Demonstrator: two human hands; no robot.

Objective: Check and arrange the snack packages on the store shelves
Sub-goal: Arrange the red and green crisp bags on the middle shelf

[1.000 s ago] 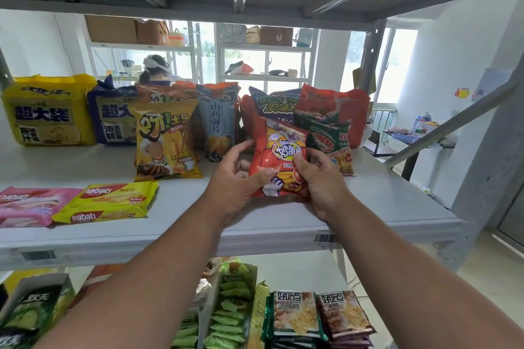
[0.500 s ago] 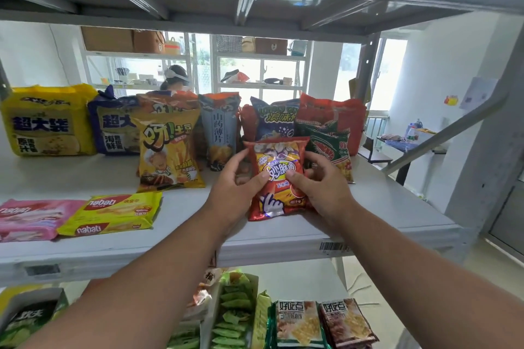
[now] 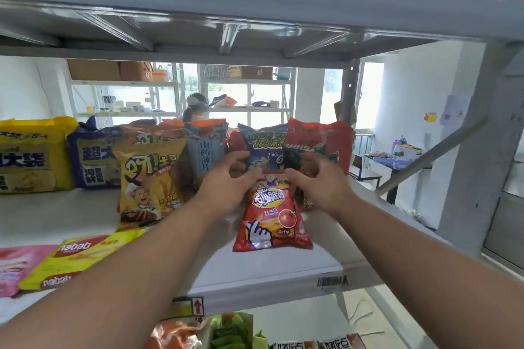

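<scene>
Now the red snack bag (image 3: 270,215) stands lower on the shelf (image 3: 255,278), just below both hands; left hand (image 3: 226,181) and right hand (image 3: 317,181) pinch its top edge, so placement looks nearly finished.

Corn-horn bag (image 3: 271,214) on shelf (image 3: 283,282), before standing bag row (image 3: 263,147); wafer pack (image 3: 80,256) left.
</scene>
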